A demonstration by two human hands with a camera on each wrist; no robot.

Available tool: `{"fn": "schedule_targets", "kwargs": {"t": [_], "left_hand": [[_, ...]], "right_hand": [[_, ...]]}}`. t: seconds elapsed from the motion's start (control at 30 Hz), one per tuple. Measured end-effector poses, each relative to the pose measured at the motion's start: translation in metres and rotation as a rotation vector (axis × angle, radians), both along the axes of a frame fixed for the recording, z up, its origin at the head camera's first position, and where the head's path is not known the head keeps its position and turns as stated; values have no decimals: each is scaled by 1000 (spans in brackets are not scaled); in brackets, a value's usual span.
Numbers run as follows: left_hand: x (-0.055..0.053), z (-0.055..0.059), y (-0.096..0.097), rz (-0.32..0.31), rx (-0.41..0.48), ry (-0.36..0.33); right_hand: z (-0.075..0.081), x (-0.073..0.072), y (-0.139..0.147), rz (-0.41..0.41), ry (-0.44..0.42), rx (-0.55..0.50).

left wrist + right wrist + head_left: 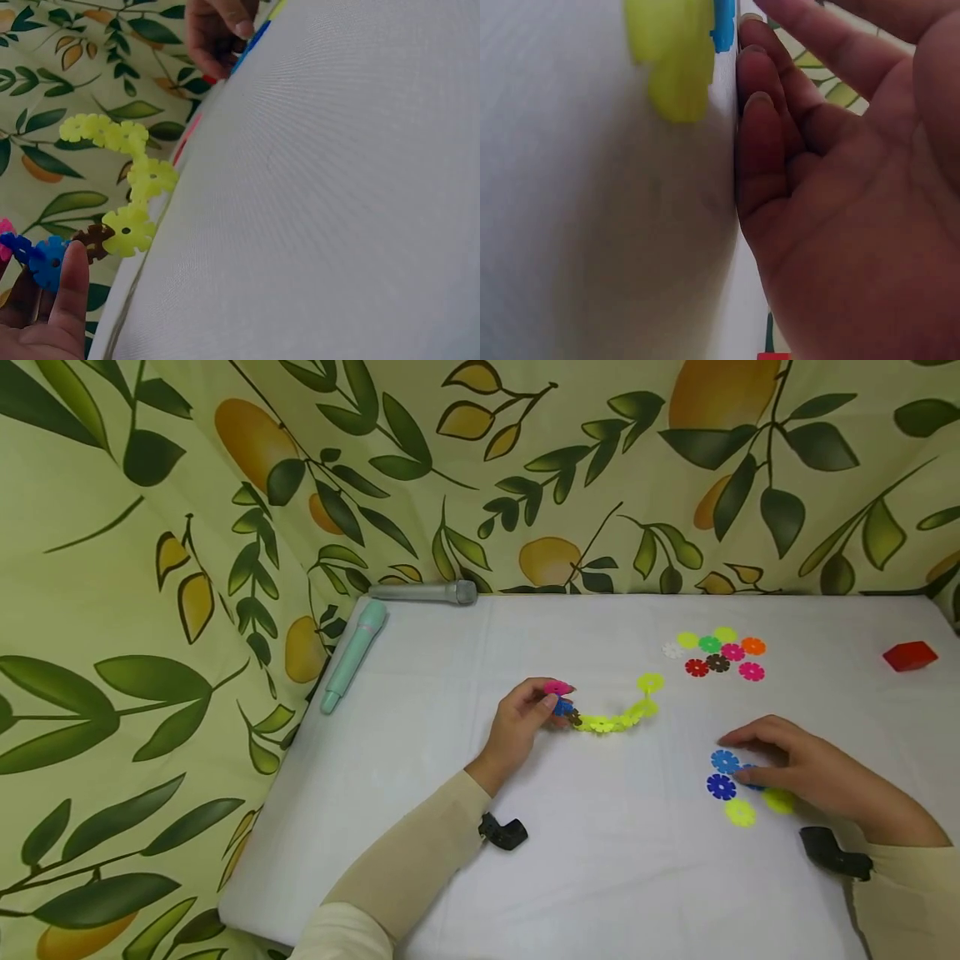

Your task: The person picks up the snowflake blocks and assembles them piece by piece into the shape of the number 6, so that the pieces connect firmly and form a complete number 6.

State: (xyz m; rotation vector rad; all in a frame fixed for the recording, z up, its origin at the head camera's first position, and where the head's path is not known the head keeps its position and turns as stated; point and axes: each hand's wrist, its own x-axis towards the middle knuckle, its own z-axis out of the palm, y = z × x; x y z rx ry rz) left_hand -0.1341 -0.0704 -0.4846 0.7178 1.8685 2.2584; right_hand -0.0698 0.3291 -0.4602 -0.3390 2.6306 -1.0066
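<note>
My left hand pinches one end of a curved chain of interlocking plastic flower discs. That end has a pink disc, then blue and brown ones; yellow discs form the rest, raised at the far end. In the left wrist view, the blue disc sits by the fingers. On the table, my right hand reaches over a small group of loose discs, its fingers loosely bent and its thumb over a blue disc. Beside it lie a light blue disc, a dark blue disc and yellow discs.
Several loose discs in mixed colours lie farther back. A red block is at the right. A green microphone lies along the left edge, a grey microphone along the back edge. Leaf-patterned cloth hangs behind the white table.
</note>
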Motion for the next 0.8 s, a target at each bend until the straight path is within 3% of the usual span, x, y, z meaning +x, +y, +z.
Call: {"fn": "schedule_targets", "kwargs": {"t": [0.23,0.43,0.6,0.8], "left_hand": [[0,1,-2,33,-30,17],[0,0,-1,85,-61,43],[1,2,1,107,-70,59],[3,2,4,123,-46,55]], "right_hand": [[-1,2,-8,3,43,-10],[2,-1,-10,-12,-23,-1],[6,-1,-12,-87,-58,22],[10,2,-20,-235,19,-5]]}}
